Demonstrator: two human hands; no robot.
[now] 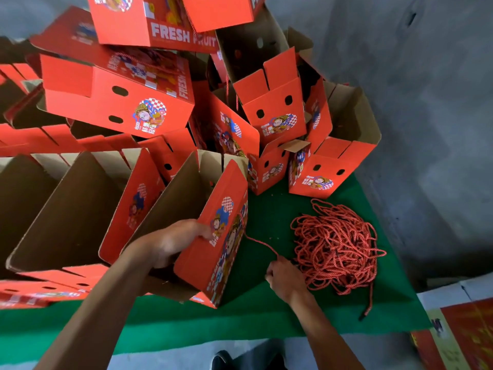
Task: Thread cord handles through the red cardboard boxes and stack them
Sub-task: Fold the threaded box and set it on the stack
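We read "FRESH FRUIT" in white capitals on a red box at the top of the pile (160, 30), and "FRESH" again, running sideways, on the box below it (120, 102); the small writing under the cartoon badges on the sides is too blurred for us to read. The pile runs off the top and left edges, so we cannot see how far it goes.

Our left hand (173, 241) grips the upper edge of the open box nearest us (213, 236), thumb on the printed red face, the other fingers hidden inside. That box stands tilted on the green mat (266, 316), its long axis running from near us up and away, open mouth to the left.

Our right hand (282, 276) pinches a red cord (260, 243) that stretches taut up-left to the box's printed face; where it enters is hard to make out. Just right of this hand lies a tangled heap of cords (338, 249).
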